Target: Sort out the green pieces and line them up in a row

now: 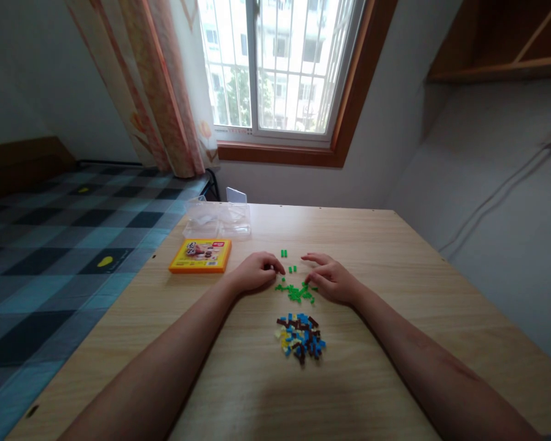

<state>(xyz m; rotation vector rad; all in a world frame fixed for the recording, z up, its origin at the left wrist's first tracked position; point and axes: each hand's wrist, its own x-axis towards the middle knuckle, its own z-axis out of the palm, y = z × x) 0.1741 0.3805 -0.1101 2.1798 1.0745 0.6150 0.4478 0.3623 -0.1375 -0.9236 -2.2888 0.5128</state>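
Small green bricks [298, 294] lie in a loose heap on the wooden table, between my two hands. Just left of the heap is my left hand [258, 271], its fingers bent downward and a gap showing under them; I see nothing held there. A single green brick [283, 280] sits close to its fingertips. My right hand [329, 278] has its fingers spread, the lower fingertips at the heap's upper right edge. Beyond the heap, green bricks stand in two pairs, a nearer pair [292, 269] and a farther pair [283, 253].
Nearer me is a mixed pile of brown, blue and yellow bricks [303, 337]. An orange-yellow box [201, 256] lies at the left, with clear plastic trays [217, 220] behind it. The table [349, 229] adjoins a checked bed [73, 245] and faces a window.
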